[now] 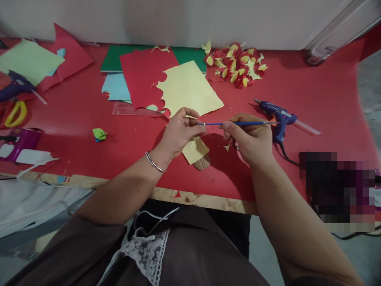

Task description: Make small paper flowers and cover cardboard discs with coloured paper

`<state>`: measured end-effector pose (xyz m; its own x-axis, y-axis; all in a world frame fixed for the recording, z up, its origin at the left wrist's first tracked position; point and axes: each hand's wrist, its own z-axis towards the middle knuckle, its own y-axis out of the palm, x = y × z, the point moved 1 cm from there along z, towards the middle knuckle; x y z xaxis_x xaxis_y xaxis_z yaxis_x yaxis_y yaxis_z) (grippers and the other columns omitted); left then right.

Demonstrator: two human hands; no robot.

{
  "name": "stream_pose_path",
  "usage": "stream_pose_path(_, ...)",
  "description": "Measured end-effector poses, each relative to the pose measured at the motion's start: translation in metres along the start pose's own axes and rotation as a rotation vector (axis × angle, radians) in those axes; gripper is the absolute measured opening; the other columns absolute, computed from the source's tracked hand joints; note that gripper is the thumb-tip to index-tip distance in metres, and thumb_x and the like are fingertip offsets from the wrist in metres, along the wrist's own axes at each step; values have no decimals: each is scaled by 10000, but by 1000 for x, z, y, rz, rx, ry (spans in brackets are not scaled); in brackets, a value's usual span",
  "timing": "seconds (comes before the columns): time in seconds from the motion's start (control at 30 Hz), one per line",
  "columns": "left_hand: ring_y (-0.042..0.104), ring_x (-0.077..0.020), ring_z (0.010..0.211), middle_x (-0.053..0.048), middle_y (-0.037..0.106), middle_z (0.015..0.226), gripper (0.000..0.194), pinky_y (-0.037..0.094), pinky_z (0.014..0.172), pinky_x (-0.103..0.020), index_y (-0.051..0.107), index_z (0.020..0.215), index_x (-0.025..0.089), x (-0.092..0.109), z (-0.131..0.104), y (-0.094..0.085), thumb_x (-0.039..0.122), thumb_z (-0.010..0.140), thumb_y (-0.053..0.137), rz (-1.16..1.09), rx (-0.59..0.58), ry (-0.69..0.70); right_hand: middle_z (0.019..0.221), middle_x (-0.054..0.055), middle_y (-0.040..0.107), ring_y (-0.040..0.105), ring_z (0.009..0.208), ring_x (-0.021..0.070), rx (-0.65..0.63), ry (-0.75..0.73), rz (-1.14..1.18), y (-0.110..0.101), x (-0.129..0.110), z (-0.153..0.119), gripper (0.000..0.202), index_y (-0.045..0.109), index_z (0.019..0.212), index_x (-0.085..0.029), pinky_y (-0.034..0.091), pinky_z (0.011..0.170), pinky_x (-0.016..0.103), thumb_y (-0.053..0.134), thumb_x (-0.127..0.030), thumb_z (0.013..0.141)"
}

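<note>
A thin blue-handled paintbrush (pixel 217 124) lies level between my hands. My left hand (pixel 181 133) is closed, pinching the handle's end, where a small pale bit shows; whether a paper piece is in those fingers I cannot tell. My right hand (pixel 248 137) is closed round the handle closer to the metal collar, with the bristle end pointing right. Below my left hand, a small yellow paper piece (pixel 195 150) partly covers a brownish rounded object (pixel 202 163). Just beyond my hands lies a larger yellow sheet (pixel 190 89) with scalloped cut edges.
A blue glue gun (pixel 276 113) rests right of my right hand; another glue gun (pixel 18 85) is at far left, near yellow-handled scissors (pixel 16 115). Red and yellow cut paper pieces (pixel 235 65) are heaped at the back. A red sheet (pixel 145 79) overlaps a green board (pixel 111 59).
</note>
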<state>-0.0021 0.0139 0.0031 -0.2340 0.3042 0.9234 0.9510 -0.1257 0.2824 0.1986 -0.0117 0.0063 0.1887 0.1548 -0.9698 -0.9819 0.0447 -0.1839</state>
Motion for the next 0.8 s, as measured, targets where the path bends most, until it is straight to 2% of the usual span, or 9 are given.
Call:
stream_pose_path(0.13,685,-80,701,56,680,796,375,588,736,-230,565,979,207,4,1,-5,63,756,830,-31,51,4,597,9,629,505,504,148,70,-8,-5,-2,-4,2,306,737,749,-245,397,481,321,817,-492,911)
stream_pose_path(0.27,688,-81,677,73,651,769,336,597,759,-242,579,934,209,7,2,-8,90,749,833,-60,84,-1,522,-16,521,392,469,120,104,23,-51,-7,-7,5,310,710,673,-234,294,460,306,788,-439,892)
stream_pose_path(0.4,698,-87,676,58,672,746,290,577,742,-224,587,890,206,9,0,-8,126,754,830,-56,48,-39,456,-47,396,302,439,94,1,162,-96,-11,-4,8,299,662,584,-211,206,440,293,779,-325,834)
stream_pose_path(0.5,706,-89,693,52,685,744,268,575,751,-220,600,880,200,10,-2,-7,129,749,822,-62,15,-60,436,-39,428,327,421,84,-77,224,-138,-13,-3,10,316,652,552,-190,227,435,279,772,-293,825)
stream_pose_path(0.63,710,-84,688,53,698,755,248,566,735,-212,611,872,197,11,-5,-5,138,749,819,-59,-11,-51,427,-9,508,371,400,86,-146,229,-187,-14,-2,12,392,660,528,-178,252,413,270,795,-341,858)
stream_pose_path(0.8,739,-93,711,45,714,786,260,575,737,-216,621,909,199,8,-9,-3,168,765,836,-62,-39,-60,371,-13,482,332,351,84,-164,283,-287,-16,1,12,512,672,514,-179,224,377,279,833,-502,877)
